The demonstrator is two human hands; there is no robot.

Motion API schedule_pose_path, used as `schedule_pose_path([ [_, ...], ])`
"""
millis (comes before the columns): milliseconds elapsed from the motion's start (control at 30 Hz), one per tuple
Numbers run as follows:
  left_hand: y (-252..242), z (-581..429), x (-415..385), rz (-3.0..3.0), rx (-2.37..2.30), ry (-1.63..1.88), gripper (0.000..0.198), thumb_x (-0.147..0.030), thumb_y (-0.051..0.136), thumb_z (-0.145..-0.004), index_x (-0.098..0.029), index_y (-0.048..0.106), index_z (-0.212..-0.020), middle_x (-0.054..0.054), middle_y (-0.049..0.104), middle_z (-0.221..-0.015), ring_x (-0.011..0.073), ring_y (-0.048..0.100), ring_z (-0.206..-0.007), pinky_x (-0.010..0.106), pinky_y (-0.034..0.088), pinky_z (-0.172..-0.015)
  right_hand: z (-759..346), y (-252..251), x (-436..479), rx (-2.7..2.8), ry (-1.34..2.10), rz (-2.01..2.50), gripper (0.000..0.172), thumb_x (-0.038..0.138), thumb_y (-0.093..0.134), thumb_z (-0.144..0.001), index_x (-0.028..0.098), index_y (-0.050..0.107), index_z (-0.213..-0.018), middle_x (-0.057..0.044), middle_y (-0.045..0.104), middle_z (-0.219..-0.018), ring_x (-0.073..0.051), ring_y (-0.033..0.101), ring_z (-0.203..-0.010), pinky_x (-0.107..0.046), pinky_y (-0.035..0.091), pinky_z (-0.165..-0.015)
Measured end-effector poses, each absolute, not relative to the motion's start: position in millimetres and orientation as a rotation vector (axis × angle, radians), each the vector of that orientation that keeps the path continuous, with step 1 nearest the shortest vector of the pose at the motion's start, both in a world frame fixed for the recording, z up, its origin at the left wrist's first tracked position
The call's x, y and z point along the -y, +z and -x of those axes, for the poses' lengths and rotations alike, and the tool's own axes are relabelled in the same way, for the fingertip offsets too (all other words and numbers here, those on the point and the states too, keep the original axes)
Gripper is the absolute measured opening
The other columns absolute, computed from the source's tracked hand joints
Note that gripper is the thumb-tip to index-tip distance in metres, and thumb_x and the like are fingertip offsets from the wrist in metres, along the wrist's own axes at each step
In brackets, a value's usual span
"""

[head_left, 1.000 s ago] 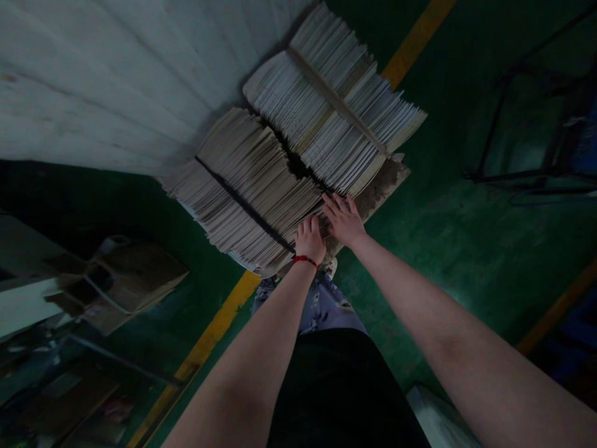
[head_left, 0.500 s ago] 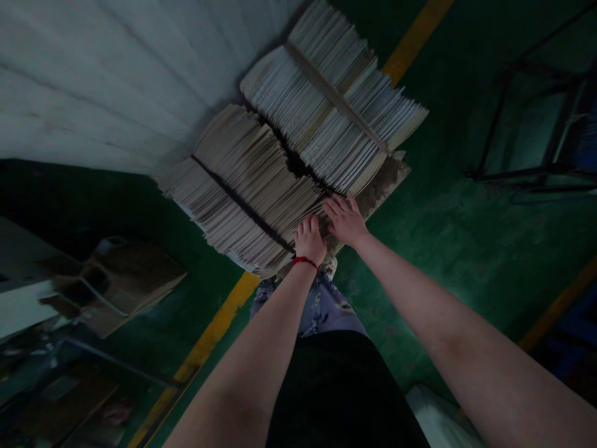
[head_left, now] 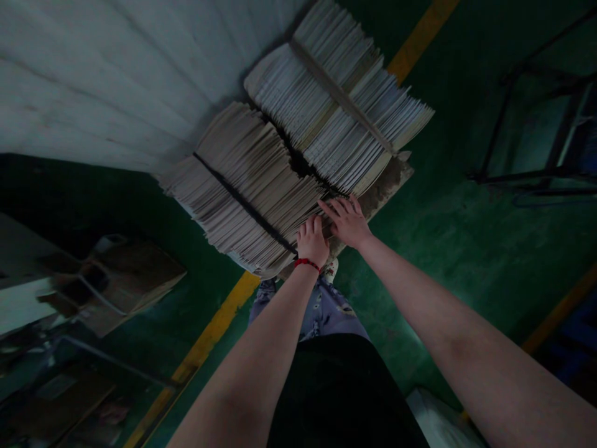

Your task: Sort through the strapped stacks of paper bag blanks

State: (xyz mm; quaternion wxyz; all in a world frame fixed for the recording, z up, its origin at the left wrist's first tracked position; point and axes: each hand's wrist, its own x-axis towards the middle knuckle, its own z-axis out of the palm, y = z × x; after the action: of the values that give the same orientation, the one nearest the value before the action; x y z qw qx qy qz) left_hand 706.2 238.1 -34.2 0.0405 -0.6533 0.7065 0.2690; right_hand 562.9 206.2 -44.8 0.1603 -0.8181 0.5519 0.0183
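Observation:
Two strapped bundles of flat sheets, like folded cardboard, stand side by side on a worn board (head_left: pixel 377 190). The brownish cardboard bundle (head_left: pixel 242 168) has a dark strap across it; the paler bundle (head_left: pixel 326 68) behind it has a light strap. My left hand (head_left: pixel 313 239), with a red bracelet at the wrist, curls its fingers over the near right end of the brownish bundle. Beside it, my right hand (head_left: pixel 347 221) rests with spread fingers on the same end, close to the gap between the bundles. The undersides of both hands are hidden.
A white panelled wall (head_left: pixel 102 81) rises behind the bundles. Yellow lines (head_left: pixel 224 317) cross the green floor (head_left: pixel 420 230). An opened cardboard box (head_left: pixel 135 280) lies to the left, a dark metal frame (head_left: pixel 522 177) stands right, and a whitish bag (head_left: pixel 438 417) lies by my legs.
The fingers of my right hand have spread, with the index finger now stretched out over the sheets. My left hand stays at the bundle's end. The view has shifted slightly.

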Motion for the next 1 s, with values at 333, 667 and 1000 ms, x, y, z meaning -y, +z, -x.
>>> schedule_pose_path([
  [333, -38, -707, -238, 2.002, -2.171, 0.827, 0.065, -0.019, 0.060, -0.080, -0.016, 0.038, -0.141, 0.011, 0.045, -0.147, 0.0301, 0.044, -0.128, 0.044, 0.042, -0.105, -560, -51, -209, -1.565, -0.014, 2.365, 0.071, 0.023, 0.056, -0.088, 0.025, 0.029, -0.154, -0.008, 0.047, -0.145, -0.029, 0.038, -0.135, -0.052, 0.010, -0.121],
  [667, -40, -710, -231, 2.157, -2.158, 1.002, 0.078, -0.013, 0.054, -0.081, -0.016, 0.021, -0.152, 0.012, 0.054, -0.135, 0.0260, 0.050, -0.122, 0.041, 0.041, -0.106, -566, -54, -206, -1.524, -0.113, 2.330, 0.057, 0.017, 0.059, -0.082, 0.017, 0.051, -0.138, -0.010, 0.041, -0.153, -0.029, 0.027, -0.144, -0.053, 0.006, -0.122],
  [1000, -33, -706, -217, 2.073, -2.067, 0.877, 0.059, -0.019, 0.052, -0.085, -0.016, 0.042, -0.143, 0.015, 0.053, -0.125, 0.0280, 0.052, -0.119, 0.039, 0.047, -0.097, -570, -46, -200, -1.505, -0.062, 2.366, 0.051, 0.017, 0.059, -0.082, 0.018, 0.054, -0.133, -0.004, 0.023, -0.162, -0.027, 0.016, -0.150, -0.055, 0.005, -0.123],
])
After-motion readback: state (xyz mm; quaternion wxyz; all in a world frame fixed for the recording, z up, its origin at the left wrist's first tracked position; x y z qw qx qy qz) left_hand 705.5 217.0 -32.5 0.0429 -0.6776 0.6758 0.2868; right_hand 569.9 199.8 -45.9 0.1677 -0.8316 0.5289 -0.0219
